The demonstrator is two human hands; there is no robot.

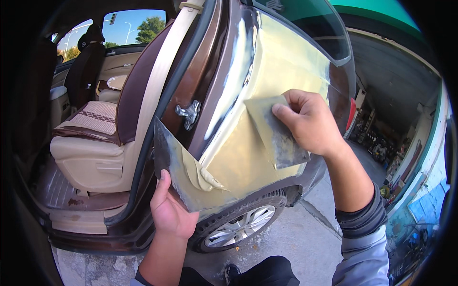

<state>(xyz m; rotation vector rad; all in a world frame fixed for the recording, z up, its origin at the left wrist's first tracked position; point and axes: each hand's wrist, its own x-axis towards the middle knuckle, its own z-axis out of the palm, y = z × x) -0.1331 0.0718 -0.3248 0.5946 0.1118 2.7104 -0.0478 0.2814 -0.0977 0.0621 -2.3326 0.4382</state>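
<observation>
My left hand (171, 209) grips a dark, thin putty board (169, 143) by its lower edge, thumb on top. A ridge of pale yellow body filler (202, 177) lies on the board. In my right hand (310, 119) is a flat, flexible putty spreader (279, 131), pinched between thumb and fingers and smeared with filler. The spreader lies against or just over the car's rear quarter panel (286, 52), which is coated in yellowish filler. Behind the spreader, part of that panel is hidden.
The rear door opening shows a beige and brown seat (90, 157) and a seat belt (164, 62). A metal door striker (189, 114) juts from the pillar. Below the panel is the rear wheel (241, 224). A cluttered garage (381, 143) lies to the right.
</observation>
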